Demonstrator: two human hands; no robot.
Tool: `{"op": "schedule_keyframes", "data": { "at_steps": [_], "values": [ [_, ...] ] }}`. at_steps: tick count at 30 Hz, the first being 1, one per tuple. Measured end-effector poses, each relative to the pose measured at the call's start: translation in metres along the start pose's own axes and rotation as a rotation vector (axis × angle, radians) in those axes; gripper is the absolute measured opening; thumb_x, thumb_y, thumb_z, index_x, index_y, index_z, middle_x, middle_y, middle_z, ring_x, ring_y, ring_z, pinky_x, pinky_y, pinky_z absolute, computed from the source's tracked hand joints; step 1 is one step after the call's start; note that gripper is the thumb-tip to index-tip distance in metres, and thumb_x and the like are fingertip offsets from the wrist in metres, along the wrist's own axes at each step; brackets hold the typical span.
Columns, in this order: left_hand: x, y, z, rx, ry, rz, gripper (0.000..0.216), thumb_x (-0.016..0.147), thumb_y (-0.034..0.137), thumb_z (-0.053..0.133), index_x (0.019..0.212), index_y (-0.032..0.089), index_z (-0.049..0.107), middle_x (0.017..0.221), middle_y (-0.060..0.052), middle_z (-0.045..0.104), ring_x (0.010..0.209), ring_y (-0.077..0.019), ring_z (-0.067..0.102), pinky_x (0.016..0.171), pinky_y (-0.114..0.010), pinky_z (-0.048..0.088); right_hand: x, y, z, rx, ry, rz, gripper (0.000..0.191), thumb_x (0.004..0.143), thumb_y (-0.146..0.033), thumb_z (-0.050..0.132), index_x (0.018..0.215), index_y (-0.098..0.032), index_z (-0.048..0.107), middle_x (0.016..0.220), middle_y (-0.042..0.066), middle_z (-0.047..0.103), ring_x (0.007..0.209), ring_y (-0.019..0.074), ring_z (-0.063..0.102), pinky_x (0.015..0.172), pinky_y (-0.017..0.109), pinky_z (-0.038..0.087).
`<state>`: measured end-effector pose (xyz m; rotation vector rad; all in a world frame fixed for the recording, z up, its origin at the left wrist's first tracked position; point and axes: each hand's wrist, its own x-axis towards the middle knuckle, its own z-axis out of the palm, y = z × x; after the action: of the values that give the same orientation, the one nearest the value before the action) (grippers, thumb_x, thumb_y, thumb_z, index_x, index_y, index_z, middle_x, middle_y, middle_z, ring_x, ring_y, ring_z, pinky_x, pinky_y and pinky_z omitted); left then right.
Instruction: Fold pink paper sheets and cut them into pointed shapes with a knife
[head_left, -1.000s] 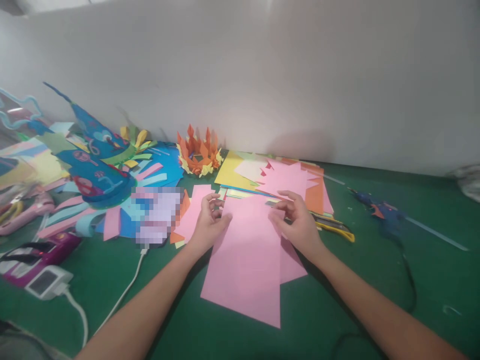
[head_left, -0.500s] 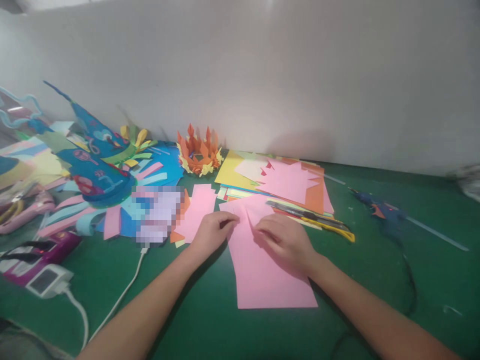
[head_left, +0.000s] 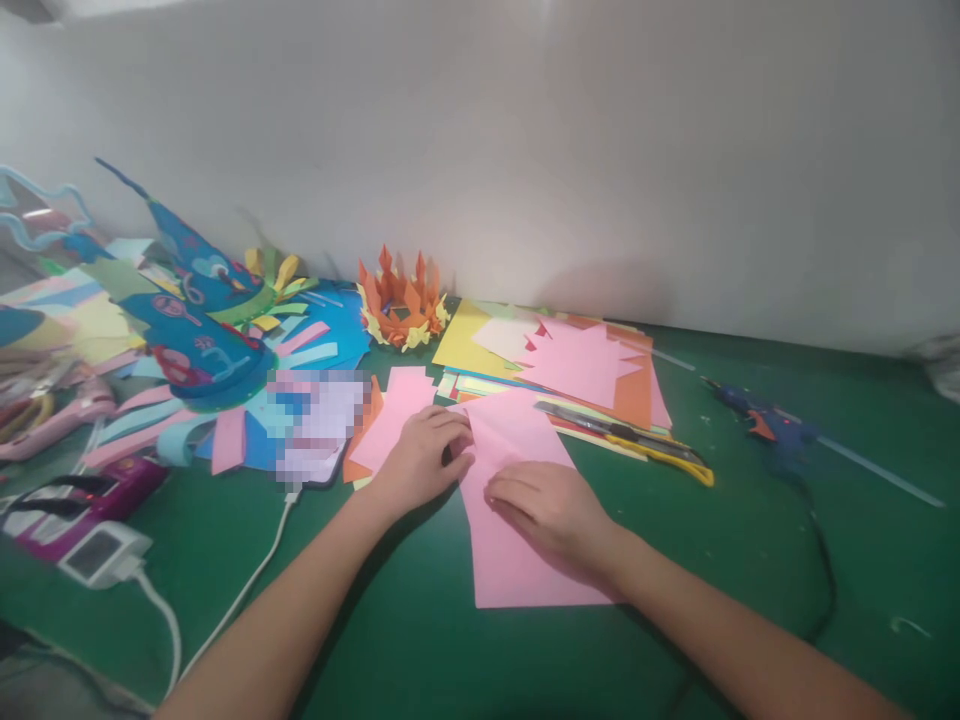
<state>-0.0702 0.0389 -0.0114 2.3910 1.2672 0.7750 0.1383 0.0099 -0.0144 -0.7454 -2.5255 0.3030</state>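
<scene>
A pink sheet of paper lies on the green table in front of me, with a slight crease near its upper part. My left hand is at the sheet's upper left edge, fingers and thumb curled onto it, with a small dark gap between them. Lying across the middle of the sheet, my right hand presses down with its fingers side by side; its thumb is mostly hidden. Just beyond the right hand, a yellow-handled utility knife rests on stacked paper.
Cut pink pieces lie on coloured sheets at the back. An orange paper crown stands near the wall. Blue cone hats, a phone on a cable and a power strip are left. A glue gun lies right.
My right hand has come down and slightly left, from pinching a raised fold to lying on the sheet. The fold now looks flatter. My left hand's thumb and fingers have parted a little.
</scene>
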Motion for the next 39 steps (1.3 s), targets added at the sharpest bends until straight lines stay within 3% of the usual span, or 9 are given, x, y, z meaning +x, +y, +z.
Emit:
{"op": "schedule_keyframes", "data": {
  "at_steps": [4, 6, 10, 19, 29, 39],
  "values": [
    [-0.004, 0.001, -0.009, 0.034, -0.093, -0.007, 0.019, 0.075, 0.029, 0.07, 0.09, 0.022, 0.06, 0.106, -0.003, 0.065, 0.107, -0.0244, 0.054, 0.093, -0.041, 0.039, 0.002, -0.002, 0.0, -0.022, -0.01, -0.045, 0.022, 0.094, -0.018, 0.044, 0.09, -0.017, 0.066, 0.085, 0.006, 0.07, 0.083, 0.018, 0.063, 0.076, 0.033, 0.051],
    [-0.006, 0.001, -0.011, 0.06, -0.136, -0.023, 0.026, 0.074, 0.035, 0.072, 0.092, 0.023, 0.058, 0.113, -0.004, 0.062, 0.114, -0.0268, 0.05, 0.095, -0.043, 0.037, 0.002, -0.001, -0.002, -0.025, -0.011, -0.098, 0.021, 0.094, -0.022, 0.047, 0.089, -0.017, 0.067, 0.084, 0.006, 0.071, 0.087, 0.0194, 0.063, 0.085, 0.037, 0.05],
    [-0.009, -0.001, -0.011, 0.077, -0.186, -0.051, 0.042, 0.068, 0.045, 0.075, 0.097, 0.024, 0.055, 0.13, -0.006, 0.054, 0.124, -0.031, 0.041, 0.098, -0.047, 0.033, 0.0, 0.005, -0.011, 0.004, -0.055, -0.131, 0.02, 0.094, -0.025, 0.049, 0.091, -0.021, 0.069, 0.092, 0.003, 0.073, 0.102, 0.021, 0.06, 0.103, 0.047, 0.038],
    [-0.011, 0.001, -0.015, 0.096, -0.275, -0.012, 0.072, 0.059, 0.07, 0.069, 0.108, 0.022, 0.047, 0.137, -0.015, 0.044, 0.129, -0.0345, 0.035, 0.101, -0.051, 0.028, -0.003, 0.019, -0.019, 0.132, -0.213, -0.183, 0.028, 0.095, -0.023, 0.046, 0.116, -0.018, 0.064, 0.117, 0.007, 0.068, 0.121, 0.0218, 0.052, 0.108, 0.047, 0.033],
    [-0.014, -0.004, -0.011, 0.12, -0.338, 0.009, 0.08, 0.057, 0.072, 0.066, 0.114, 0.02, 0.043, 0.141, -0.017, 0.037, 0.138, -0.0367, 0.024, 0.11, -0.062, 0.009, -0.005, 0.023, -0.019, 0.198, -0.284, -0.157, 0.031, 0.095, -0.024, 0.046, 0.122, -0.02, 0.062, 0.127, 0.005, 0.062, 0.128, 0.0231, 0.045, 0.112, 0.047, 0.028],
    [-0.016, 0.003, -0.011, 0.166, -0.374, -0.058, 0.098, 0.052, 0.076, 0.067, 0.127, 0.018, 0.039, 0.144, -0.018, 0.035, 0.141, -0.0389, 0.015, 0.113, -0.06, 0.004, -0.003, 0.019, -0.019, 0.206, -0.318, -0.172, 0.03, 0.095, -0.023, 0.046, 0.119, -0.02, 0.064, 0.125, 0.007, 0.063, 0.129, 0.0233, 0.045, 0.111, 0.049, 0.026]
  ]
}}
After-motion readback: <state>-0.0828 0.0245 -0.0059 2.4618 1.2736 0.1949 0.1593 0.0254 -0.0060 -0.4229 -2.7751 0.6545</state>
